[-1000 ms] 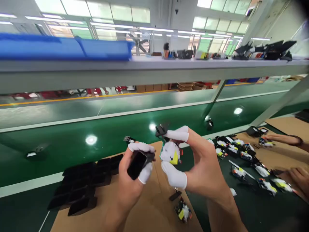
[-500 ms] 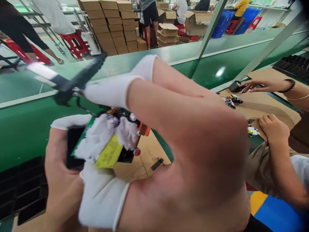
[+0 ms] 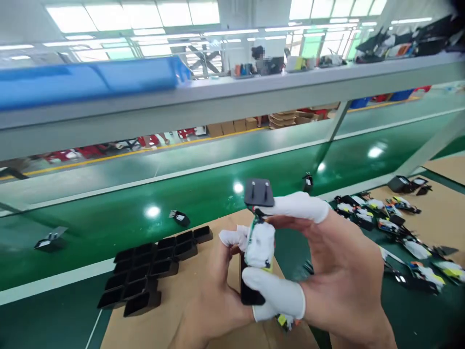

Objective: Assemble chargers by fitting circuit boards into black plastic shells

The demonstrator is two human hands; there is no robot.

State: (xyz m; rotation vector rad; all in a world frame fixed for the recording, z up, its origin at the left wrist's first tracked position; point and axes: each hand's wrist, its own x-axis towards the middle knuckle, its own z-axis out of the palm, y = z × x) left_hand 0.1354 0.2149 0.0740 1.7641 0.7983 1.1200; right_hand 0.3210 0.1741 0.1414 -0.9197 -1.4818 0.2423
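Note:
My left hand (image 3: 218,295) grips a black plastic housing (image 3: 249,291) from behind, its white-cotted fingertips curled round the top. My right hand (image 3: 327,271) pinches a circuit board wrapped in white material (image 3: 259,245) between a cotted thumb below and a cotted forefinger above, with the board standing upright in the housing's mouth. A black plug cap with two prongs (image 3: 258,192) sticks up from the board's top. Both hands are closed and touch each other in front of me.
Several empty black housings (image 3: 152,269) lie in rows on brown cardboard (image 3: 170,325) to the left. More wrapped circuit boards (image 3: 385,223) are scattered at right. Loose black parts (image 3: 179,217) lie on the green conveyor belt (image 3: 109,208). A grey shelf (image 3: 218,99) with a blue bin crosses overhead.
The view swung down close onto my hands and a neighbouring person's arms, then rose back. The board, held apart from the housing a second ago, now stands in it with the plug cap upward.

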